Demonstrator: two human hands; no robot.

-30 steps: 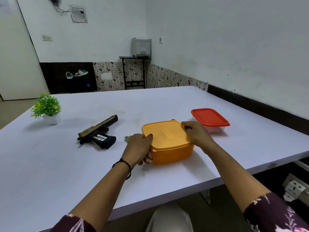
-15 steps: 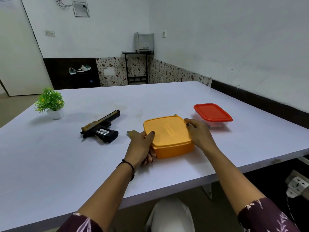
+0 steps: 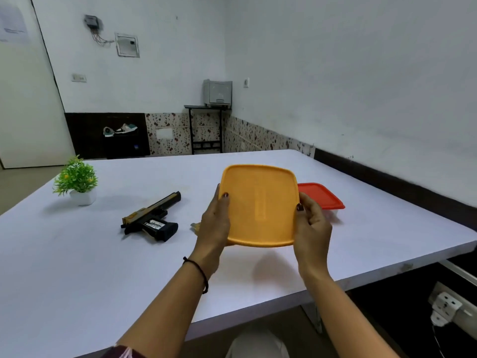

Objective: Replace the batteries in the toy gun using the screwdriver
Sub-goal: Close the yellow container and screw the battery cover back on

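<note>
The black and gold toy gun [image 3: 152, 218] lies on its side on the white table [image 3: 77, 267], left of my hands. Both hands hold up an orange square container [image 3: 260, 205] above the table, its lid face tilted toward me. My left hand [image 3: 214, 226] grips its left edge with the thumb on the lid. My right hand [image 3: 313, 226] grips its right edge the same way. What lies behind the lid is hidden. A small yellowish object [image 3: 195, 226] peeks out beside my left hand; I cannot identify it.
A clear container with a red lid [image 3: 324, 196] stands just behind my right hand. A small potted plant [image 3: 77, 180] sits at the table's far left. The table's near edge runs below my forearms. A wall is close on the right.
The orange container sat on the table with my hands at its sides. Both hands have now lifted it and tilted its lid toward me.
</note>
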